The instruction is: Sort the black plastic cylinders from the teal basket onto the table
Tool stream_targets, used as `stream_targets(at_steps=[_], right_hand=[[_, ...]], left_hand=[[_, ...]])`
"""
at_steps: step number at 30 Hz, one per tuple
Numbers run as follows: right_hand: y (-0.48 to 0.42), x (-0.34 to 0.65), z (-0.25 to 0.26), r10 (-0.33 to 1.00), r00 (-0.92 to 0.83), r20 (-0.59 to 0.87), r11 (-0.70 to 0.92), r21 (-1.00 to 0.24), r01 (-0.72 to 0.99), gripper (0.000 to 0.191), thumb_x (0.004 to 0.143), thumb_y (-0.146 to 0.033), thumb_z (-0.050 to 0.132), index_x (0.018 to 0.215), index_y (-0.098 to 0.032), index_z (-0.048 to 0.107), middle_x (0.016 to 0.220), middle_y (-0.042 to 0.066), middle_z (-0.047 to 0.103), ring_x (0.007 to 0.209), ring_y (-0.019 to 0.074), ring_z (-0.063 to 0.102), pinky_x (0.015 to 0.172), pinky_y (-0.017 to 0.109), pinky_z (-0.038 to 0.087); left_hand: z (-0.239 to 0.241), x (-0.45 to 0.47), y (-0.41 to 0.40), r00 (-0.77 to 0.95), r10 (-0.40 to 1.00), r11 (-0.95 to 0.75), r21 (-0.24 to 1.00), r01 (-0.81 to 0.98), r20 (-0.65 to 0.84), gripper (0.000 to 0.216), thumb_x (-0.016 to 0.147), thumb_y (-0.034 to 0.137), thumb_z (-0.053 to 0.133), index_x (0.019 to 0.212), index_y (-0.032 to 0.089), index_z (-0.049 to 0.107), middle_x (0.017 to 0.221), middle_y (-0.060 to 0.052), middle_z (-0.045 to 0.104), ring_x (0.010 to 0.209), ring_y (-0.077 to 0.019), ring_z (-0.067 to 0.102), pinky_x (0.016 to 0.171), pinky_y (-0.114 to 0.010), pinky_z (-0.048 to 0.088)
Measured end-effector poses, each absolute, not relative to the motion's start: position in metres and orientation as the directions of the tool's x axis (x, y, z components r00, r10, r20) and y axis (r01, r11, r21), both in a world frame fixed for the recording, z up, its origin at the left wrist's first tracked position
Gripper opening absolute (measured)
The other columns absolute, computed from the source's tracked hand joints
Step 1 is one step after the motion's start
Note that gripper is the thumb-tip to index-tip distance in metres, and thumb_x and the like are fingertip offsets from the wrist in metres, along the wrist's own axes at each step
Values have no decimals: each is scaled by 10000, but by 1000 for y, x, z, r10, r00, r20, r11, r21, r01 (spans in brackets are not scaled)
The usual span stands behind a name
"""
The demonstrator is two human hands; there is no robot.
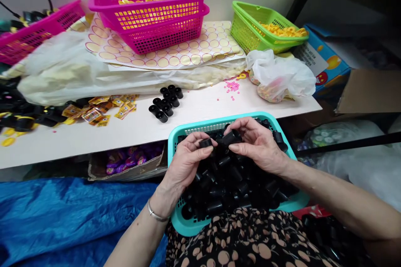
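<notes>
Over a turquoise basket (183, 228) on my lap, both hands are raised, each pinching a small black part. My left hand (185, 162) is closed on a short black plastic cylinder (206, 143). In my right hand (257, 144), thumb and fingers grip a larger hollow black plastic cylinder (231, 137), tilted toward the left one. The two parts are close together; I cannot tell whether they touch. Many loose black cylinders (225, 179) fill the basket beneath. On the table, a group of black cylinders (166, 102) stands upright in a cluster.
Along the white table (194, 110) lie small printed packets (97, 110), pink beads (232, 86) and a white plastic bag (282, 73). Behind stand a magenta basket (150, 29) and a green basket (250, 29) with yellow rings. Purple items fill a cardboard box (131, 172) below.
</notes>
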State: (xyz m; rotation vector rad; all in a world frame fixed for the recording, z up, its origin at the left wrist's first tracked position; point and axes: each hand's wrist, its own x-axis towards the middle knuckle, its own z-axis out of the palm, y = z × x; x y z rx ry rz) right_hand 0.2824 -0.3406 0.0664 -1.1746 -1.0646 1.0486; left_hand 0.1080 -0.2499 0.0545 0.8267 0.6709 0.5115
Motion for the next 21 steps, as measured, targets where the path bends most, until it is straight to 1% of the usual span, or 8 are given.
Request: stream_targets(at_steps=[3,6,9,12,15,18,20,21], right_hand=[[-347,278,63,973,170,158,150,-987,57,389,792,-199,648,1152,-230,504,1065,53,572,975,164,560,842,322,485],[-352,272,61,959,144,246,212,-953,216,324,817,-177,607,1129,-237,539,1055,64,562,966,180,557,839,345,489],[-352,269,60,942,138,304,252,-918,306,301,815,-159,599,1101,-232,543,1030,71,563,943,189,557,789,340,501],[-349,268,61,928,114,354,287,-877,384,294,802,-137,603,1080,-217,548,980,65,579,889,179,564,732,315,499],[-346,269,65,905,64,420,342,-809,478,278,787,-115,608,1049,-194,561,923,57,599,844,167,572,735,307,489],[-343,268,66,881,21,472,393,-756,524,261,784,-106,608,1036,-167,572,894,62,611,810,157,583,725,293,501],[-340,267,63,859,-2,512,433,-725,536,269,789,-104,610,1052,-152,578,906,74,624,820,160,600,727,284,520],[-339,267,61,844,-8,537,453,-704,547,288,790,-115,622,1072,-149,579,940,87,632,856,169,611,754,290,529]], left_hand=[[55,108,-247,656,662,660,696,-283,-361,335,638,157,752,909,175,555,883,-26,664,791,-120,613,710,-222,472],[56,108,-250,646,658,692,648,-318,-387,362,630,125,749,934,174,558,895,-20,651,802,-112,613,693,-204,482],[55,109,-255,641,645,709,639,-299,-415,345,613,105,756,895,160,566,874,-16,644,773,-106,612,656,-192,492],[55,110,-256,621,649,714,633,-300,-438,339,585,104,775,850,148,569,853,-8,639,711,-95,606,616,-191,505],[55,110,-254,600,664,712,622,-325,-447,354,564,113,792,840,143,573,808,6,632,650,-81,596,591,-194,518],[56,110,-255,593,675,695,648,-312,-438,348,555,120,801,819,134,574,774,4,637,607,-77,595,568,-190,515],[58,110,-257,604,671,686,671,-283,-431,337,554,123,805,802,128,577,747,-2,643,595,-81,598,572,-193,513],[59,111,-258,608,670,681,679,-275,-426,329,556,128,806,796,127,580,730,-2,644,594,-84,600,576,-198,512]])
